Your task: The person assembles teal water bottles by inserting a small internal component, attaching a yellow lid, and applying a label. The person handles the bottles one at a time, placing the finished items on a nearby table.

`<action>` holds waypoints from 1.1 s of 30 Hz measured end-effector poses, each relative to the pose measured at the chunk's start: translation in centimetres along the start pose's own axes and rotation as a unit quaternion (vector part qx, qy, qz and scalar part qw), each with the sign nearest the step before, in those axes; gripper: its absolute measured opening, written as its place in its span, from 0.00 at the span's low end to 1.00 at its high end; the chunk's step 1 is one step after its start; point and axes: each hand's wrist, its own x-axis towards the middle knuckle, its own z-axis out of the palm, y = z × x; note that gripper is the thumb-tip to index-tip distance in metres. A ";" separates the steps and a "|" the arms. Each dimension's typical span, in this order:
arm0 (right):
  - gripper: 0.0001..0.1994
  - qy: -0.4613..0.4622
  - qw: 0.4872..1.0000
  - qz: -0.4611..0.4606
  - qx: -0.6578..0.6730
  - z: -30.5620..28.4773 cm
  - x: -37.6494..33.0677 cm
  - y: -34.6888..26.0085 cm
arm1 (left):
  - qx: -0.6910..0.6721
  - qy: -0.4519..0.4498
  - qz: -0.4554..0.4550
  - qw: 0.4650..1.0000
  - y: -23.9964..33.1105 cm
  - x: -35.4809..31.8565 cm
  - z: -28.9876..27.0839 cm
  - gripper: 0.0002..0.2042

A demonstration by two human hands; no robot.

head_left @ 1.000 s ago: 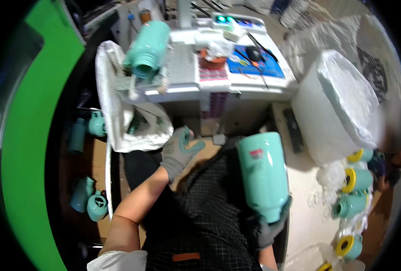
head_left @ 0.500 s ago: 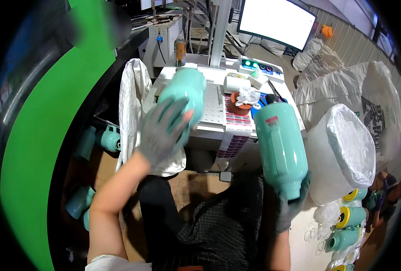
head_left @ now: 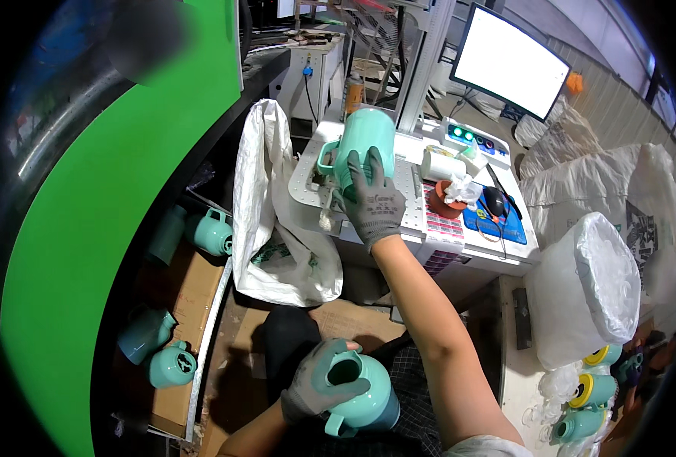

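Observation:
On the perforated metal plate [head_left: 307, 185] of the bench, a shiny turquoise thermos jug [head_left: 374, 131] leans with its handle toward the left. My right hand [head_left: 374, 199], in a grey glove, is closed on its near side, fingers spread along the body. Low over my lap is a second turquoise thermos jug [head_left: 372, 392], its open mouth facing up and its handle toward me. My left hand [head_left: 319, 381], also gloved, grips it around the neck, with thumb and fingers on either side of the mouth.
A white sack [head_left: 266, 190] hangs at the bench's left side. Several turquoise jugs [head_left: 215, 232] lie in a box at left. Right of the plate are a label strip [head_left: 443, 223], a paper roll [head_left: 441, 164] and a mouse [head_left: 494, 199]. A plastic-lined white bag [head_left: 574, 293] stands at right.
My left hand has brought its jug from the plate down to my lap. My right hand has carried the other jug from the right onto the plate. The view has turned left.

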 end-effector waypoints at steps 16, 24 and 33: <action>0.37 0.049 0.991 -0.008 0.120 -5.9 -12.8 2.0 | 0.014 -0.115 0.063 0.991 -1.4 2.1 -1.2 0.34; 0.34 0.033 0.914 0.392 -0.099 -31.6 -47.2 13.7 | 0.093 -0.214 0.127 0.964 -6.5 5.3 -4.7 0.36; 0.13 0.166 0.562 0.624 -0.517 -58.5 -81.3 15.8 | 0.070 -0.263 -0.048 0.961 1.5 7.7 3.9 0.24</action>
